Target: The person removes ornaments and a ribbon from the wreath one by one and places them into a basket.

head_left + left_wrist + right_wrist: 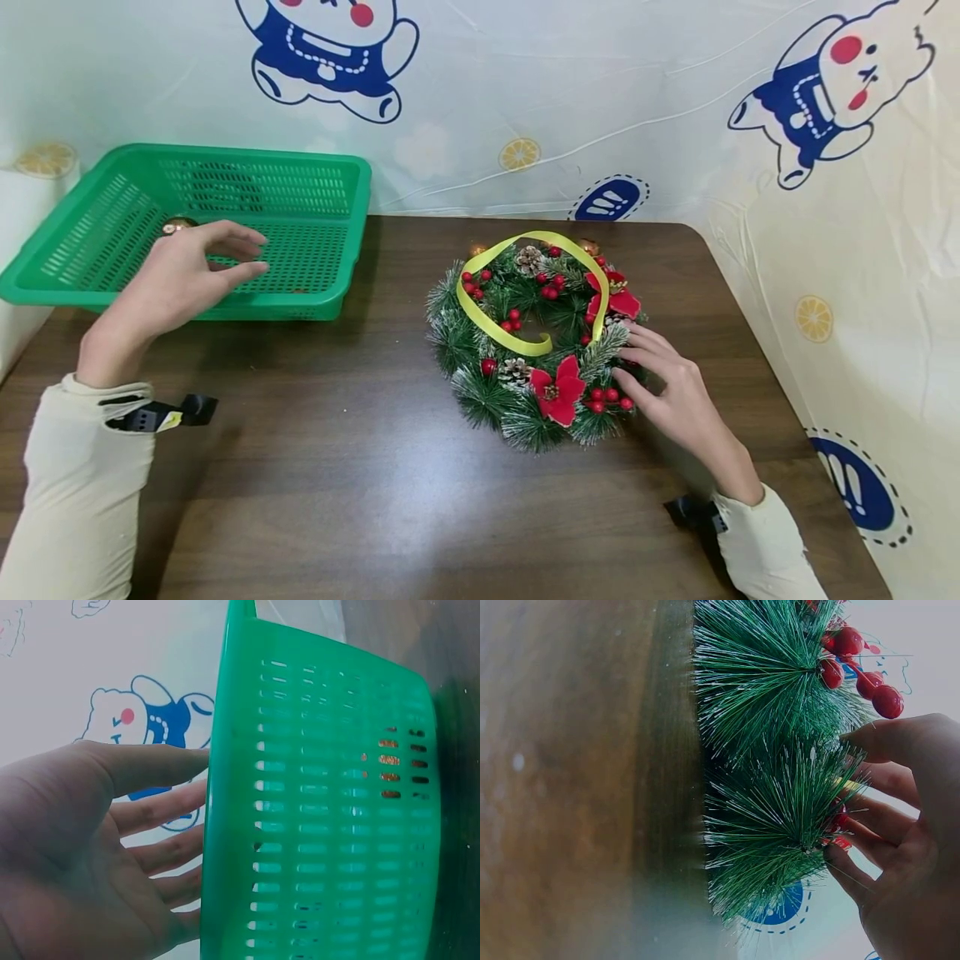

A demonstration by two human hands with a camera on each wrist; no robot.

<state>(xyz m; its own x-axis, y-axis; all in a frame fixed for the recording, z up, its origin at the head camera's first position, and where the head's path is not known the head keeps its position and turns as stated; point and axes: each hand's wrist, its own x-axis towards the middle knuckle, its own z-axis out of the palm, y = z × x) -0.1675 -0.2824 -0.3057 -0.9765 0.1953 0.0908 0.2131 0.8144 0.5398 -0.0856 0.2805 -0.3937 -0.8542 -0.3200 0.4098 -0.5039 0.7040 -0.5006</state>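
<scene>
My left hand [180,271] hovers over the front of a green plastic basket [352,242], fingers and thumb spread apart with nothing between them. In the left wrist view, the basket's slotted wall [322,825] hides the fingertips. On the right lies a Christmas wreath [480,396] of frosted green needles, with red berries, pine cones and red poinsettias [557,390]. A yellow ribbon [480,321] loops loosely over its top, one end curled at the centre. My right hand [678,396] rests its loosely bent fingers on the wreath's right side, thumb near the berries [887,701].
A shiny brownish-gold ball [178,224] sits inside the basket, partly behind my left hand. Gold glitter [388,760] shows through the basket's slots. Small gold balls [589,247] peek out behind the wreath. The brown table [360,467] meets a printed cloth [465,100] at back and right.
</scene>
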